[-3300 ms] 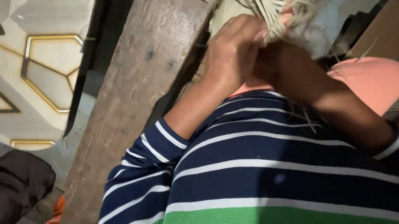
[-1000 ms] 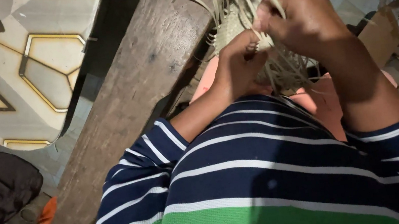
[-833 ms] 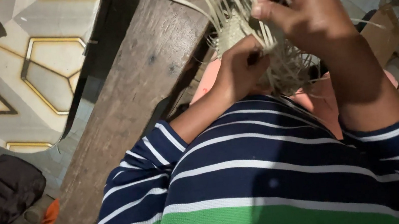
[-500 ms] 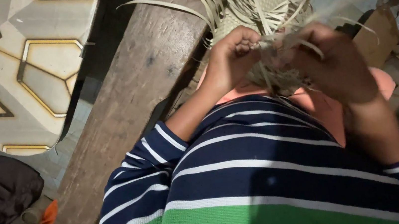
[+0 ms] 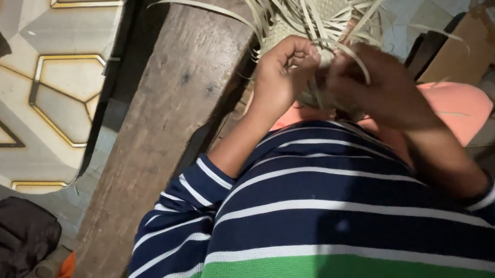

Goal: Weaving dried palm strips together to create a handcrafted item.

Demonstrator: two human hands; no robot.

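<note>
A half-woven piece of pale straw strips (image 5: 307, 8) sits in front of my chest, its loose ends fanning upward and outward. My left hand (image 5: 282, 73) is closed on strips at the woven edge. Just to its right, my right hand (image 5: 378, 84) pinches a thin strip that arcs over its knuckles. Both hands nearly touch each other. My striped navy, white and green sleeves fill the lower part of the view.
A rough wooden beam (image 5: 161, 149) runs diagonally on my left. Beyond it lies a tiled floor with gold hexagon lines (image 5: 38, 101). A dark bag (image 5: 5, 247) lies at the lower left. Pink cloth (image 5: 461, 105) and a cardboard box (image 5: 467, 45) are on the right.
My right hand came down from high above the weave, pulling a strip with it, and now sits low beside my left hand. My left hand stayed on the woven edge.
</note>
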